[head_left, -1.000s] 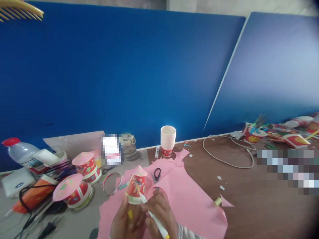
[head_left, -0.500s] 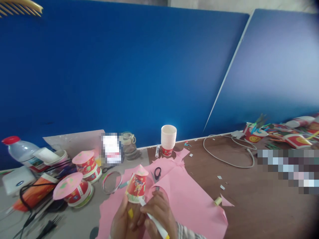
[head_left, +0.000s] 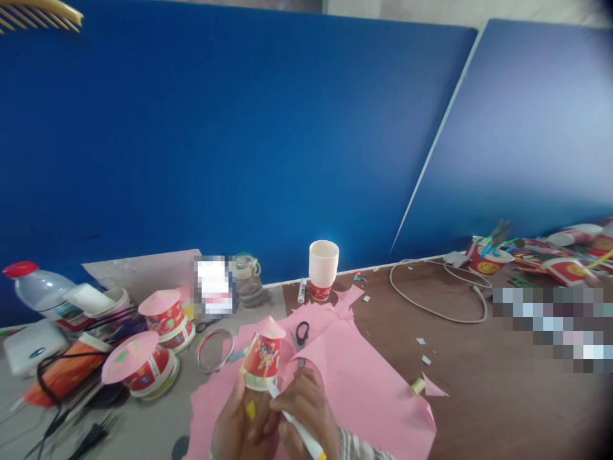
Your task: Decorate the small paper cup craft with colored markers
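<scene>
An upturned red paper cup (head_left: pixel 262 359) with a small pink paper cone (head_left: pixel 272 328) on top is held near its lower rim by my left hand (head_left: pixel 234 418). My right hand (head_left: pixel 309 409) is closed around a white pen-like tool (head_left: pixel 305 434) with a yellow end, and its tip is at the cup's bottom rim. A small yellow piece (head_left: pixel 251 410) shows between the hands. Under them lies pink paper (head_left: pixel 373 396), with scissors (head_left: pixel 302 334) on it just behind my right hand.
Two cup models with pink tops (head_left: pixel 129 358), a bottle (head_left: pixel 45 294) and cables stand at left. Behind are a glass jar (head_left: pixel 249 287), a glue stick (head_left: pixel 302 291) and stacked cups (head_left: pixel 324 268). A white cable (head_left: pixel 440 313) and craft supplies (head_left: pixel 565 268) lie at right.
</scene>
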### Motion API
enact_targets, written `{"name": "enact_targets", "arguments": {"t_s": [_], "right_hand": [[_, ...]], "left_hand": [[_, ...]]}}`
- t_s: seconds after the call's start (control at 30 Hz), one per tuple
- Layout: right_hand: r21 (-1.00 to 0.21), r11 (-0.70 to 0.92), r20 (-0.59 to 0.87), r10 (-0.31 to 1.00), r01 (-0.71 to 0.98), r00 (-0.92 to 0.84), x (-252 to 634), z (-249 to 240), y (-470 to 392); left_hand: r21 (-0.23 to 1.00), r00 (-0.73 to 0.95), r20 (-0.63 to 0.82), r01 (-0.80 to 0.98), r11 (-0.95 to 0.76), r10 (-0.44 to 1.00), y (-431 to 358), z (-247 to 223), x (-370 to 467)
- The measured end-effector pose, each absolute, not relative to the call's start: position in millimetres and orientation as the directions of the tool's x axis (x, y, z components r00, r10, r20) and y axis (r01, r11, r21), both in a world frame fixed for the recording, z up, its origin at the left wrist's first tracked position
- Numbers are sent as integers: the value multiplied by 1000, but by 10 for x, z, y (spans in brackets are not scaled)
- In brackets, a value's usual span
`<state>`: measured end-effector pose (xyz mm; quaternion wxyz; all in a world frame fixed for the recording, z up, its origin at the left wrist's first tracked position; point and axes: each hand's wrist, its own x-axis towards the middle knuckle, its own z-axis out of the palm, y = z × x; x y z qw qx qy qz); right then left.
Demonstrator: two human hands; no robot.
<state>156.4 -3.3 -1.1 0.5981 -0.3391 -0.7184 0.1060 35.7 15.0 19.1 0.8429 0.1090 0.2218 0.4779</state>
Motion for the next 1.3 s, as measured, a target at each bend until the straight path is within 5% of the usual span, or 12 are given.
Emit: {"name": "enact_targets", "arguments": {"t_s": [1.3], "right_hand": [[-621, 713, 745, 666, 325, -37, 1612, -14, -41]], "left_hand": [[384, 497, -226, -745, 545, 838, 124, 102, 340]]}}
